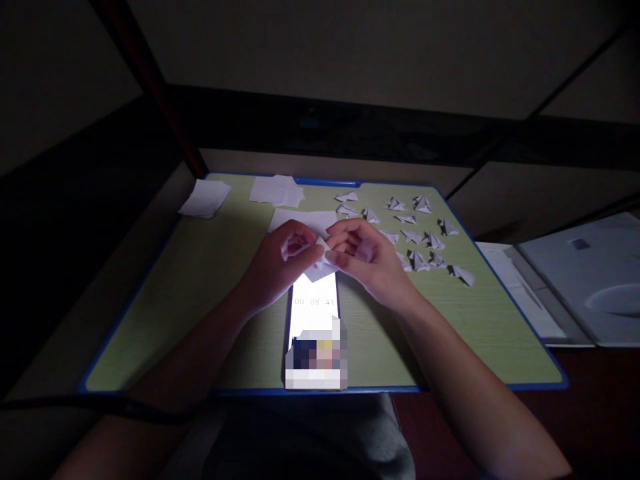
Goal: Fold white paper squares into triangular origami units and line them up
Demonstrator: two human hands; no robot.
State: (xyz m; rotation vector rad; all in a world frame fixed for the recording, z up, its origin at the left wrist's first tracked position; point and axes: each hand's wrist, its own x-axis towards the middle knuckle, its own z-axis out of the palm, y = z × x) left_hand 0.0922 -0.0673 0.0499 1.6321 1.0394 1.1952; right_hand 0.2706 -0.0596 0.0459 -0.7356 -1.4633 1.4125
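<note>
Above the middle of the green table, my left hand (283, 260) and my right hand (367, 260) pinch a small folded white paper (320, 270) between them, thumbs nearly meeting on it. A pointed fold stands up between the thumbs. Just behind the hands lie white sheets (305, 220), partly covered by the fingers. Below the folded paper, a lit phone (315, 293) lies on the table and shows a timer. Several folded paper pieces (419, 260) are spread to the right of my right hand.
The green table (165, 313) has a blue rim. Two paper stacks, one at the back left (205, 198) and one at the back middle (275, 190), lie on it. A dark cable (150, 410) crosses at the lower left. White boxes (590, 280) stand beyond the right edge.
</note>
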